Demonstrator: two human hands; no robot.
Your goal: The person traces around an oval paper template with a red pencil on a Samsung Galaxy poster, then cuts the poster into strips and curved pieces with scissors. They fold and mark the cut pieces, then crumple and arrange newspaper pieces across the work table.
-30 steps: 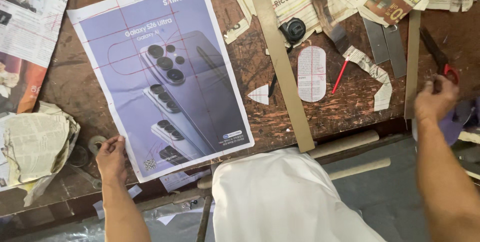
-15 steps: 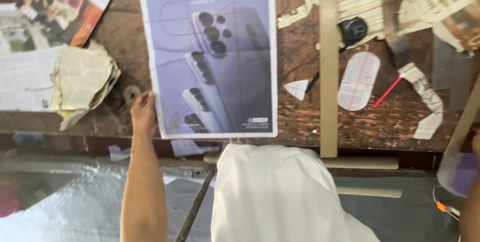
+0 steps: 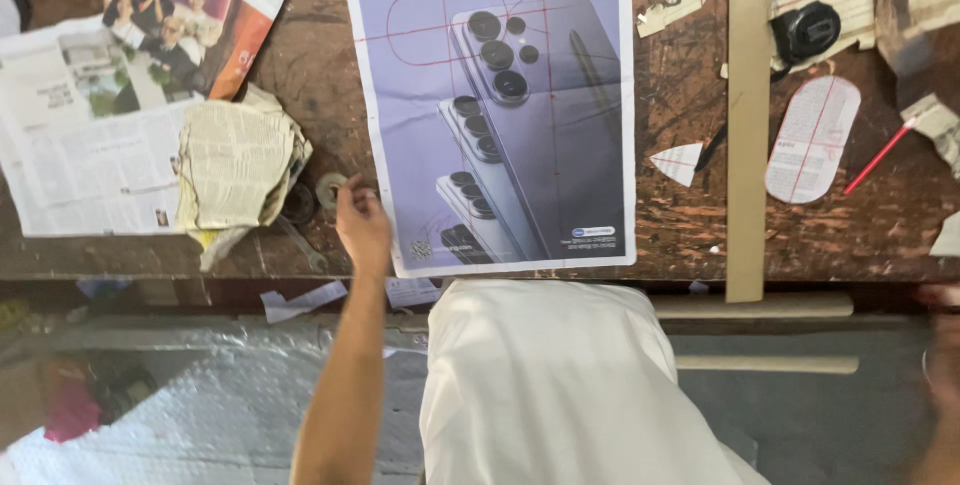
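The purple poster sheet [image 3: 500,95], printed with a row of dark phones and ruled over with thin red lines, lies flat on the worn wooden surface [image 3: 680,215], its lower edge right at the near rim. The left hand [image 3: 362,225] sits at the sheet's lower left corner, fingers curled down against the surface just at the paper's edge; whether it pinches the corner or only presses beside it, I cannot tell. Just left of that hand there's a small ring-shaped washer [image 3: 330,189] and a dark round piece beside it, then a crumpled wad of newspaper [image 3: 238,167], and beyond that an open newspaper [image 3: 110,115] spread to the far left.

Over on the other side of the sheet, a small white paper triangle [image 3: 678,163], then a long wooden strip [image 3: 749,115] running from top to the near rim. Past the strip, an oval paper cut-out [image 3: 812,140] marked with red lines, a red pencil [image 3: 880,157] lying at a slant, and a black round object [image 3: 805,32] above.

The right hand [image 3: 940,335] is down at the far right edge, a blur below the surface; its grip cannot be made out. A white garment [image 3: 560,385] fills the foreground.
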